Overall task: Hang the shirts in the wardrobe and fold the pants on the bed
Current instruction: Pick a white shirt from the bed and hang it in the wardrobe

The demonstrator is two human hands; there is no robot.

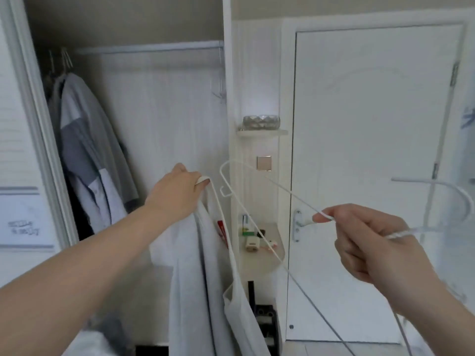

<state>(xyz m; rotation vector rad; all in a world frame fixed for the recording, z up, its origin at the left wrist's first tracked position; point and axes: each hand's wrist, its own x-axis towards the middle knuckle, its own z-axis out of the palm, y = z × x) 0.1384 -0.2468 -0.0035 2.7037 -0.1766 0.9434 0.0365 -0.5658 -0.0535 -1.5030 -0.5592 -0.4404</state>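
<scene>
Thin white wire hanger, plain. Pale grey-white cotton shirt, no print, darker grey line down its edge. Colour-block hanging shirt: light grey, slate grey and whitish-lilac panels. Ribbed wardrobe back panel: white, fine vertical lines. Flat panel door: white, plain. Metal lever door handle: silver. Round faceted bowl: silvery, diamond pattern. Small square wall plate: pinkish-beige, metallic sheen. Rounded corner shelf: cream. Small cardboard box: green and white. Narrow packet: red. Upper wall strip: beige.
</scene>
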